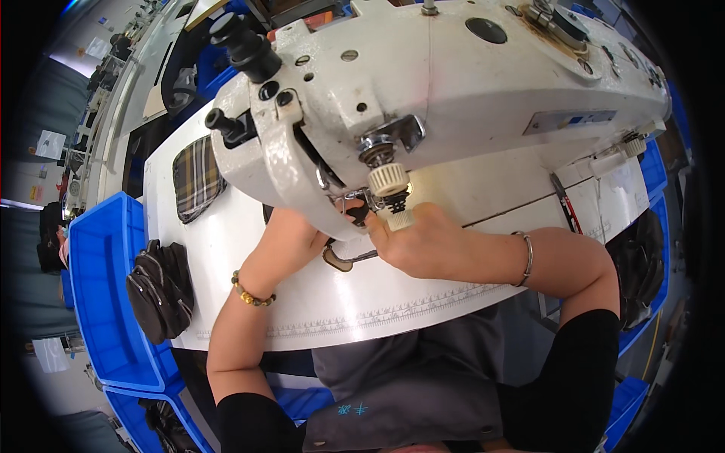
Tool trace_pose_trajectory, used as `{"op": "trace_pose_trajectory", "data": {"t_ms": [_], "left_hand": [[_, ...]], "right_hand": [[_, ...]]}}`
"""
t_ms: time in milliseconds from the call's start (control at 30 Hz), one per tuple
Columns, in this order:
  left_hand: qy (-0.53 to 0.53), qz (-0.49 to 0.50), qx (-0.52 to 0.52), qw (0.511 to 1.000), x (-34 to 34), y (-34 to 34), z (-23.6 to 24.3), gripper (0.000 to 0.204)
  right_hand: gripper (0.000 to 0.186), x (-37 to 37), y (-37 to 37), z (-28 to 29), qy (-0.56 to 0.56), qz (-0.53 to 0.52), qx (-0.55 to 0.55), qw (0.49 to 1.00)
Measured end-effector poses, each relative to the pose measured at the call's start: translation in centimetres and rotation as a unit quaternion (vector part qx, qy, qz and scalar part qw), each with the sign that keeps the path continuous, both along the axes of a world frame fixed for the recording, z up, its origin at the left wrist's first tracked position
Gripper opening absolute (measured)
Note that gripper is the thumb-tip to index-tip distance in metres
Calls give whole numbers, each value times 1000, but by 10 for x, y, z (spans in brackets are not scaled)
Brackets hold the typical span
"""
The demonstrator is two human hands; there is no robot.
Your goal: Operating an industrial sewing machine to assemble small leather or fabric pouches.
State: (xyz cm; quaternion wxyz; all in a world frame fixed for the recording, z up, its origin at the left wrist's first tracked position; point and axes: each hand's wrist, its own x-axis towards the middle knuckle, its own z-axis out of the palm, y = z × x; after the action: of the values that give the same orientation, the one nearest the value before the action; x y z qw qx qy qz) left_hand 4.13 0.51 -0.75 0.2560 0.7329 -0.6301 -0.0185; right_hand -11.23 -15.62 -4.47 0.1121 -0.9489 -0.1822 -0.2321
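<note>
A white industrial sewing machine (461, 83) stands over the worktable, with both my hands close together at its needle area. My left hand (296, 226) reaches in behind the front of the machine head, which hides most of its fingers. My right hand (419, 245) lies on the needle's right side, its fingers curled and pressed together beside a ribbed cream knob (387, 180). Between the hands a small tan piece with a dark edge (340, 260) shows; its dark strip runs under my right hand. The needle tip and most of the piece are hidden.
A plaid fabric panel (198, 180) with dark edging lies left on the white tabletop (302, 317). Left of it stand a dark zipped pouch (160, 291) and a blue bin (106, 294). A red-and-black pen (566, 204) lies right; another dark bag (640, 260) sits beyond the right edge.
</note>
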Motion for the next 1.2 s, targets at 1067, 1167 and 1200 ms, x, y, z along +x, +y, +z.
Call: {"op": "trace_pose_trajectory", "data": {"t_ms": [1067,1167,1200], "left_hand": [[162,95,26,982,1,-1,-12,13],[198,112,27,973,0,-2,-9,13],[199,112,27,973,0,-2,-10,13]], "right_hand": [[10,16,-14,-17,-30,1,40,999],[15,20,-12,-26,-65,8,-1,998],[16,19,-11,-23,-65,3,-10,998]]}}
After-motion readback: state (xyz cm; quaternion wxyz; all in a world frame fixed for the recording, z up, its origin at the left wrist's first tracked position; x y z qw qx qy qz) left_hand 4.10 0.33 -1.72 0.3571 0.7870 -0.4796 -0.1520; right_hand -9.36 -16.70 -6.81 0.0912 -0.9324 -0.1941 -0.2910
